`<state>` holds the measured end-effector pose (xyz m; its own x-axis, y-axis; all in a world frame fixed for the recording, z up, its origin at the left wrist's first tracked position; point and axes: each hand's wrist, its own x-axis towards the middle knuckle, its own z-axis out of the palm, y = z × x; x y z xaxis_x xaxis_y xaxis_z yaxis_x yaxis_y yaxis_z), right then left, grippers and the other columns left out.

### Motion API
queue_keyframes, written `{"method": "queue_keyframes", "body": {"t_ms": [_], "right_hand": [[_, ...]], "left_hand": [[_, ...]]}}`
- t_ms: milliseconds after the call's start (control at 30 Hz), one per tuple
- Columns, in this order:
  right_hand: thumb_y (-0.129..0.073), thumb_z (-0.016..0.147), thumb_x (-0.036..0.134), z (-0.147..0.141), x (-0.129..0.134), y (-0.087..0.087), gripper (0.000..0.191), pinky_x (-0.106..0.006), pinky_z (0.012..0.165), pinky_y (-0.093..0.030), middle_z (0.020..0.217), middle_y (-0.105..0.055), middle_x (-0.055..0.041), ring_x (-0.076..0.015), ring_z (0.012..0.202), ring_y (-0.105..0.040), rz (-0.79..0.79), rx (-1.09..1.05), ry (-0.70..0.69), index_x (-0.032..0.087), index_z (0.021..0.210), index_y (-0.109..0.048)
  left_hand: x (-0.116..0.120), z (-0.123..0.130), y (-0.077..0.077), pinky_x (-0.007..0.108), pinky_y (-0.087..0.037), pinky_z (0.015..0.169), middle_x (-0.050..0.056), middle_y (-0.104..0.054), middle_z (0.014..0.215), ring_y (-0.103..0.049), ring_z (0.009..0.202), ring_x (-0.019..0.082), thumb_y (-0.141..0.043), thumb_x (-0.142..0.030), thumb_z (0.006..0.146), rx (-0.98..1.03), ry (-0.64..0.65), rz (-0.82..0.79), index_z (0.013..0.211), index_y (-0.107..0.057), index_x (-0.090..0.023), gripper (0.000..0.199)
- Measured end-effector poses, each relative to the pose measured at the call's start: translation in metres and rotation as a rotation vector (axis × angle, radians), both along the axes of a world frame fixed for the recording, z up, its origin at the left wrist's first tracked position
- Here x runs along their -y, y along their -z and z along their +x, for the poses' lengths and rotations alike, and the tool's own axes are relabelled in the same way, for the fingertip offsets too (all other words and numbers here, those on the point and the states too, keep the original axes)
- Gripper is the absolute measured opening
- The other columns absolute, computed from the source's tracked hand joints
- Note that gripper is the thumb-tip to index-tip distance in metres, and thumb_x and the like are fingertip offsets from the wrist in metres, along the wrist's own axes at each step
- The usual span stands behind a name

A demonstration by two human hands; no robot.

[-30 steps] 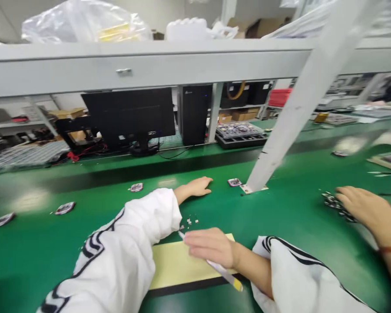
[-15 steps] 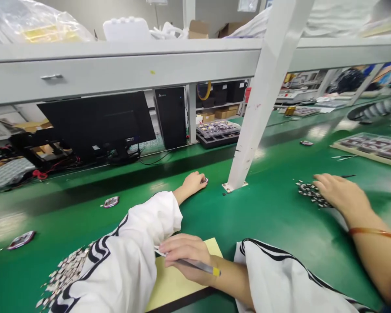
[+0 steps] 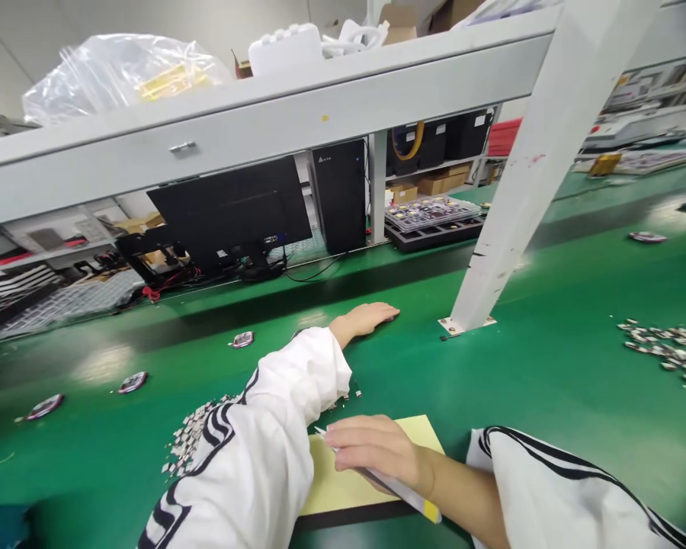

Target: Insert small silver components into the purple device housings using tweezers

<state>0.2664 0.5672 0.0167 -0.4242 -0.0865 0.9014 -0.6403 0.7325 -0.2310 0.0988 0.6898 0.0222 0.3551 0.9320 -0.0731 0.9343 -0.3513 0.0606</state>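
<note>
My right hand [image 3: 374, 450] grips slim white tweezers [image 3: 397, 486] with a yellow end, and their tips point left over a pale yellow pad [image 3: 343, 496]. A few tiny parts [image 3: 346, 396] lie just beyond the pad on the green mat [image 3: 520, 396]. My left hand [image 3: 366, 319] lies palm down on the mat, beyond my white striped sleeve [image 3: 274, 450]. A small dark edge shows at its fingertips, and I cannot tell whether it holds anything. A round circuit board [image 3: 243, 339] sits close by, to the left of that hand.
A heap of small metal pieces [image 3: 191, 435] spreads beside my left sleeve, and another [image 3: 663, 351] lies at right. More round boards [image 3: 133, 382] dot the mat. A white post [image 3: 549, 168] stands on it. Beyond are a parts tray [image 3: 431, 213], monitor [image 3: 229, 217] and computer tower [image 3: 338, 194].
The view has swung and tilted. A co-worker's braceleted hand has left the right-hand heap. My right hand keeps the tweezers over the pad, and my left hand stays on the mat.
</note>
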Motion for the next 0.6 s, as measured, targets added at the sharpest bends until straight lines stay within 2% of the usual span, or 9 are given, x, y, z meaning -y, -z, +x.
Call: {"method": "queue_keyframes", "body": {"t_ms": [67,167,267,333,433,500,600], "right_hand": [[-0.044,0.085,0.012,-0.003,0.001,0.006,0.013,-0.024,0.082,-0.049,0.091,-0.066,-0.0123,-0.0156,0.099,-0.056,0.033,0.032,-0.029,0.010,0.090,-0.056],[-0.048,0.082,0.010,0.000,-0.005,0.007,0.011,-0.025,0.081,-0.050,0.089,-0.066,-0.0123,-0.0161,0.096,-0.058,0.033,0.019,-0.015,0.010,0.090,-0.056],[-0.054,0.078,0.008,-0.002,-0.006,0.007,0.010,-0.025,0.077,-0.052,0.082,-0.067,-0.0119,-0.0166,0.088,-0.062,0.006,-0.013,0.004,0.010,0.088,-0.056],[-0.056,0.076,0.007,-0.003,-0.004,0.006,0.012,-0.027,0.075,-0.053,0.079,-0.068,-0.0125,-0.0171,0.082,-0.063,-0.024,-0.029,0.031,0.010,0.087,-0.056],[-0.059,0.073,0.004,0.004,-0.001,-0.008,0.020,-0.030,0.074,-0.054,0.080,-0.067,-0.0141,-0.0181,0.080,-0.064,-0.063,-0.044,0.075,0.010,0.091,-0.055],[-0.060,0.071,0.002,0.014,0.002,-0.029,0.027,-0.031,0.074,-0.054,0.084,-0.066,-0.0132,-0.0183,0.083,-0.063,-0.097,-0.052,0.075,0.012,0.096,-0.054],[-0.060,0.071,0.001,0.031,0.013,-0.071,0.034,-0.031,0.075,-0.054,0.090,-0.066,-0.0080,-0.0180,0.088,-0.061,-0.256,0.026,0.103,0.019,0.099,-0.053]], "left_hand": [[0.003,-0.001,0.001,0.031,-0.032,0.095,0.004,-0.046,0.125,-0.038,0.116,0.017,-0.035,-0.004,0.079,-0.003,-0.063,0.034,0.121,-0.039,-0.020,0.045],[0.013,-0.006,0.000,0.041,-0.034,0.091,0.013,-0.052,0.114,-0.040,0.112,0.027,-0.043,-0.013,0.080,0.011,-0.193,0.080,0.119,-0.041,-0.013,0.039],[0.031,-0.011,-0.009,0.038,-0.040,0.085,0.018,-0.052,0.111,-0.050,0.101,0.027,-0.048,-0.015,0.078,0.056,-0.288,0.103,0.119,-0.038,-0.006,0.043],[0.052,-0.012,-0.023,0.034,-0.041,0.086,0.017,-0.051,0.112,-0.051,0.100,0.024,-0.047,-0.014,0.078,0.098,-0.338,0.151,0.120,-0.036,-0.006,0.044],[0.100,-0.006,-0.052,0.031,-0.039,0.090,0.014,-0.050,0.114,-0.048,0.106,0.022,-0.046,-0.018,0.078,0.167,-0.424,0.277,0.121,-0.032,-0.009,0.046],[0.145,0.004,-0.071,0.029,-0.043,0.086,0.011,-0.053,0.110,-0.052,0.099,0.019,-0.047,-0.022,0.078,0.231,-0.473,0.349,0.122,-0.029,-0.011,0.048],[0.215,0.024,-0.088,0.029,-0.046,0.084,0.005,-0.056,0.105,-0.056,0.094,0.017,-0.052,-0.019,0.073,0.529,-0.456,0.406,0.122,-0.029,-0.019,0.054]]}}
